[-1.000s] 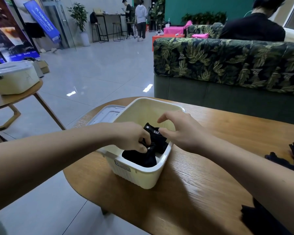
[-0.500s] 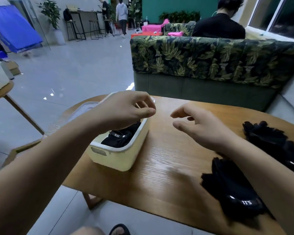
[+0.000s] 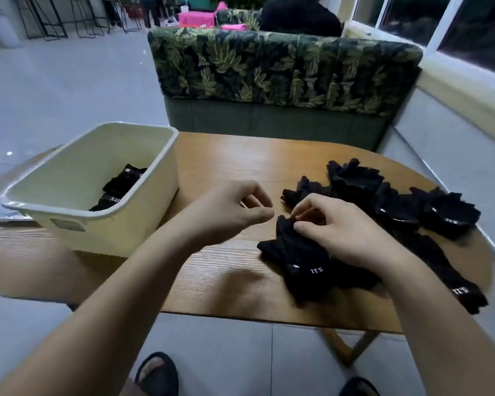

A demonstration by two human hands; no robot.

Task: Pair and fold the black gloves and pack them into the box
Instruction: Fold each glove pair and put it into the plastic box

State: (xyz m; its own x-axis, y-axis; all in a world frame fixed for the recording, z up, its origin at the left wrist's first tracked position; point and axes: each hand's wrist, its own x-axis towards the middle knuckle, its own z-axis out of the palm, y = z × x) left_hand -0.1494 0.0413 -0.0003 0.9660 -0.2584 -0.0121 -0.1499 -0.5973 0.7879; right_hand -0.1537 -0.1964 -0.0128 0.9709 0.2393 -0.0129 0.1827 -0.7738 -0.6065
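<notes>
A cream plastic box point(image 3: 143, 208) stands on the left of the wooden table point(image 3: 226, 164). Folded black gloves point(image 3: 120, 185) with white lettering lie inside it. A loose pile of black gloves point(image 3: 397, 204) spreads over the table's right side. The nearest black glove point(image 3: 300, 264) lies in front of me. My right hand point(image 3: 340, 227) pinches the top edge of that glove with thumb and fingertips. My left hand point(image 3: 229, 212) hovers just left of it above the table, fingers loosely curled, holding nothing.
A clear lid point(image 3: 3, 214) lies under the box's left end. A leaf-patterned sofa point(image 3: 283, 70) stands behind the table, with a seated person beyond it. A window wall point(image 3: 455, 90) runs along the right. My sandalled feet point(image 3: 157, 372) show below the table edge.
Both hands left the box, where they had set down folded gloves, and moved right. My right hand now pinches a glove from the pile. The view swung right.
</notes>
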